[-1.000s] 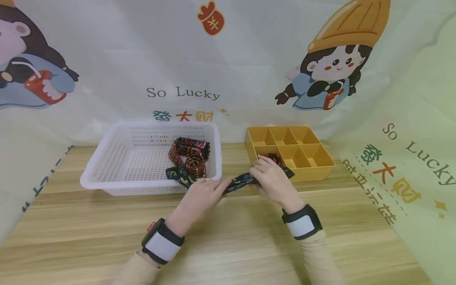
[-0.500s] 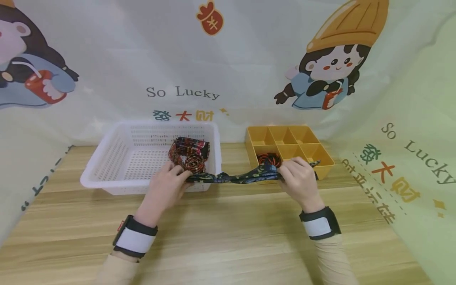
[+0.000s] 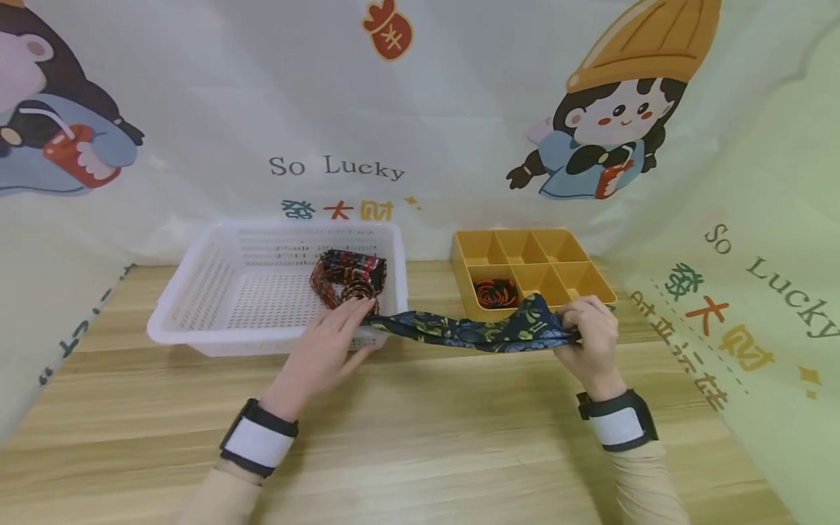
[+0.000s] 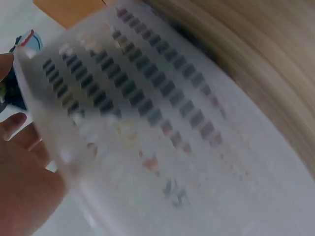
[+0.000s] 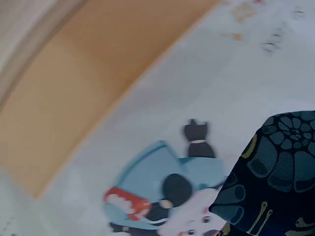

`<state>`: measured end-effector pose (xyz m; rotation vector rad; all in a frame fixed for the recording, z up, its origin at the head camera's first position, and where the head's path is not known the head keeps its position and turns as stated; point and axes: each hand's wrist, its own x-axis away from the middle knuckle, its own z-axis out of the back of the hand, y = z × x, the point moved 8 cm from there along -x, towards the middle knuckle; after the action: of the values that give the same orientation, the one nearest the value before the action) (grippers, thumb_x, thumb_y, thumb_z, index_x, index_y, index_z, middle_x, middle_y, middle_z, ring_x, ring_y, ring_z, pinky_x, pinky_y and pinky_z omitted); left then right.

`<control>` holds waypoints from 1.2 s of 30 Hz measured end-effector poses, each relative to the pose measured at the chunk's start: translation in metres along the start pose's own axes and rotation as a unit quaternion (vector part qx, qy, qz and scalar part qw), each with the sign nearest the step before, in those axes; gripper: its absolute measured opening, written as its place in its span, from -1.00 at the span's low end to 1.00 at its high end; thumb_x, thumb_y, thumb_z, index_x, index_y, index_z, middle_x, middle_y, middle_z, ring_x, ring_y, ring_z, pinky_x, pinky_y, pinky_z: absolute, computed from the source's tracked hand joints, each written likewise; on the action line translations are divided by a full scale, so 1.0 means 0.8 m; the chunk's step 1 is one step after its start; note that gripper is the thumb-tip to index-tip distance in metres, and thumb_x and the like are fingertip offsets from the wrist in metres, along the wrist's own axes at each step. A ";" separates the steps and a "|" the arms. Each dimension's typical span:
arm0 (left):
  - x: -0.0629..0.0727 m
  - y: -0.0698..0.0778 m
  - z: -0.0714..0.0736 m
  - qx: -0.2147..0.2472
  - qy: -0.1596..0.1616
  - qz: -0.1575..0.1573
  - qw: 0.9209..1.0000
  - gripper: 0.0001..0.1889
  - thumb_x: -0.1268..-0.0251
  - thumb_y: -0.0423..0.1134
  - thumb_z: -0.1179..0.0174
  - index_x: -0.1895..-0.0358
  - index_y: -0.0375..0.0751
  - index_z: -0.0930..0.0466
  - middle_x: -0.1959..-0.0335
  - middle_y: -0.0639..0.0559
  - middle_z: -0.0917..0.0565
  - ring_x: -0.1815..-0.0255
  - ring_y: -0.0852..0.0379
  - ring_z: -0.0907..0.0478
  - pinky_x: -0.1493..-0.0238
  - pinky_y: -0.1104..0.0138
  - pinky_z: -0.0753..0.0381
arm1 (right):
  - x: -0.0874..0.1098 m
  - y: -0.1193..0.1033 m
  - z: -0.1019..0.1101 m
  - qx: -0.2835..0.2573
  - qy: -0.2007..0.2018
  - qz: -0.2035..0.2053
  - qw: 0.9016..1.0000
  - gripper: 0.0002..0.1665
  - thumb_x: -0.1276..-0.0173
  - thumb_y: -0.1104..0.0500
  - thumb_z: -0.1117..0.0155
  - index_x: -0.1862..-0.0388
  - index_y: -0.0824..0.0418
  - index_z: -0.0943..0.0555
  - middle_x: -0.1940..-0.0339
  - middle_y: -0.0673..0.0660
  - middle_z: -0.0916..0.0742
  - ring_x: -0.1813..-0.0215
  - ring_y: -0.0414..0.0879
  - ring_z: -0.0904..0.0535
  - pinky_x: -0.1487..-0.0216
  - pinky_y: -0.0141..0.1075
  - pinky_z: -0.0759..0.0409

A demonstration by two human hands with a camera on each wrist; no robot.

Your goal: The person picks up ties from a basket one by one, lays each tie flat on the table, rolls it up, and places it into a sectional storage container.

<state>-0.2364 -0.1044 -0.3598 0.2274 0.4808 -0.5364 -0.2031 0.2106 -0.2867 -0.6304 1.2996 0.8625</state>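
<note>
This is a screened-off work booth, with cartoon-printed cloth (image 3: 459,109) around a wood-grain table (image 3: 426,445).

Table (image 3: 420,452): pale wood-grain top, streaks running left-right. Whitish far cloth (image 3: 216,95) hung behind it. On its right part, cartoon figure (image 3: 590,157) w/ orange knit hat (image 3: 639,47), dark braids, blue top, black bow, red cup (image 3: 610,180) + straw. Far left, 2nd figure (image 3: 108,138), similar blue top & red cup, cut off by frame edge. Btwn them, up top: red bag print (image 3: 389,30), gold outline. Below it, slightly left: grey "So Lucky" (image 3: 337,168), then multicol. Chinese chars (image 3: 337,211) + small star (image 3: 411,202). Right cloth (image 3: 787,182), greenish tint: same wording slanted, plus brown chars (image 3: 682,354), dashed line, 2 yellow stars (image 3: 811,378). Left cloth (image 3: 39,292): dark marks (image 3: 75,340) along bottom edge.
</note>
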 end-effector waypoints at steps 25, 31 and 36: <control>0.045 -0.008 0.108 -0.147 0.383 -0.002 0.912 -0.64 0.21 -0.55 -0.06 0.18 -0.37 -0.46 0.44 -0.20 -0.44 0.47 -0.13 -0.32 0.50 0.15 -0.31 | -0.015 -0.005 0.079 0.151 0.192 0.026 0.969 -0.59 -0.28 0.15 -0.30 0.57 0.28 -0.29 0.43 0.18 -0.78 0.61 0.22 -0.51 0.57 -0.14 -0.35; 0.091 -0.043 0.119 -0.151 0.297 0.024 0.943 -0.56 0.50 -0.51 -0.27 0.28 -0.42 -0.53 0.30 -0.30 -0.45 0.30 -0.29 -0.36 0.37 -0.02 -0.33 | 0.015 0.013 0.064 0.136 -0.031 0.040 0.989 -0.67 -0.38 0.30 0.01 0.61 0.30 -0.25 0.30 0.33 -0.74 0.43 0.26 -0.57 0.43 -0.07 -0.43; 0.115 -0.054 0.111 -0.119 0.216 0.004 0.969 -0.65 0.41 -0.42 -0.01 0.33 -0.41 -0.48 0.29 -0.31 -0.54 0.16 -0.32 -0.41 0.19 -0.16 -0.29 | 0.059 0.040 0.044 0.133 -0.219 0.010 0.967 -0.91 -0.13 0.43 0.08 0.54 0.39 -0.31 0.35 0.37 -0.62 0.30 0.25 -0.50 0.22 -0.01 -0.44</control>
<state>-0.1564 -0.2098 -0.3319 0.1149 0.9618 -0.4160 -0.2079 0.2655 -0.3247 -0.1970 0.9955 0.7732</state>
